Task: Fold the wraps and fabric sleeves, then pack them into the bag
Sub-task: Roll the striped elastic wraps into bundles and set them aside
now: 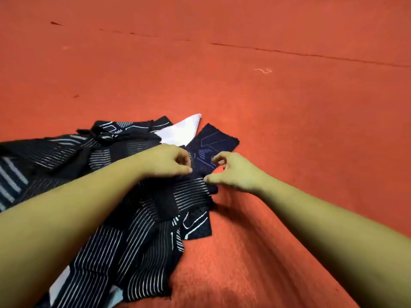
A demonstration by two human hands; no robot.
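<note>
Head view: a red carpet (289, 130) fills the whole frame, crossed by a thin dark seam (311, 54), with a pale thread (263, 70) lying beyond it. A pile of black striped sleeves (133, 230) lies at lower left and is cut off by the left and bottom edges. A white piece (184, 130) and a dark blue sleeve (213, 138) poke out at its far end. The left hand (169, 161) and right hand (233, 172) curl their fingers over the pile's edge, close together. I cannot tell whether either one pinches cloth.
</note>
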